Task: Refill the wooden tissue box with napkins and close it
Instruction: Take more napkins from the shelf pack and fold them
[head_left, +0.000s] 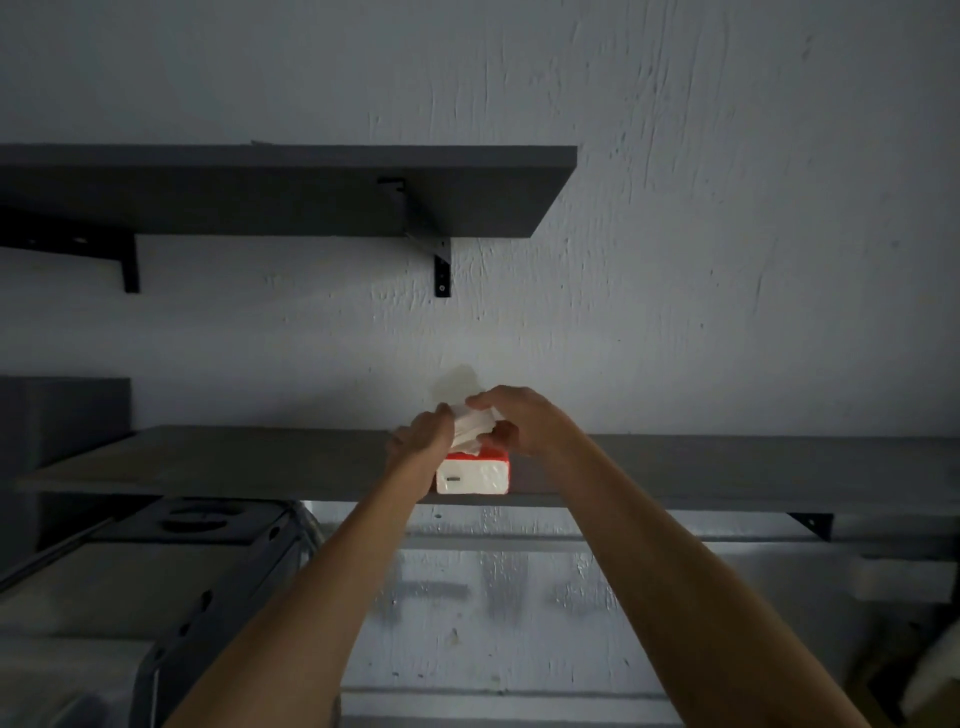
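Both hands, left hand (423, 434) and right hand (514, 421), are gripping napkins (470, 423) above the pack (472, 475) at the shelf (208, 457) edge; tugging toward 6 o'clock risks toppling it.

Rough plaster wall (675, 208), matt shelf (208, 457).
Glossy plastic-wrapped napkin pack (472, 477), red/white; soft paper napkins (470, 425); black metal bracket (441, 270).
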